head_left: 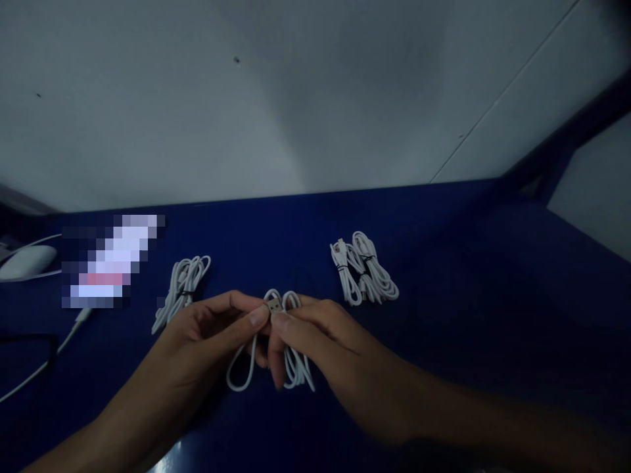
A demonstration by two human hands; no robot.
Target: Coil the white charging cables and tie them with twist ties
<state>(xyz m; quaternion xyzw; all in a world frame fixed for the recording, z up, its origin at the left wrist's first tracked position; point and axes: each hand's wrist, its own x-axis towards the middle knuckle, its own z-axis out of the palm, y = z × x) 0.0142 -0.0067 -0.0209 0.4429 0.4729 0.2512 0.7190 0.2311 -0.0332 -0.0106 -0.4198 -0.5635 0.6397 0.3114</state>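
Near the front middle of the table, both of my hands hold a white USB cable (297, 368) gathered in loops. The thumb and forefinger of my left hand (211, 335) pinch it beside its metal USB plug (275, 305). My right hand (325, 335) is closed on it from the other side, its thumb just below the plug. One loop hangs under the left fingers, and several strands hang behind the right fingers. Part of the cable is hidden by my fingers. Just beyond my left hand lies a tied white cable bundle (185, 289).
Tied white cable bundles (372, 272) lie to the right on the blue table (266, 230). At the left are a blurred-out bright device (118, 256) with a white cord (64, 345) and a rounded white object (29, 263). A pale wall (296, 98) stands behind.
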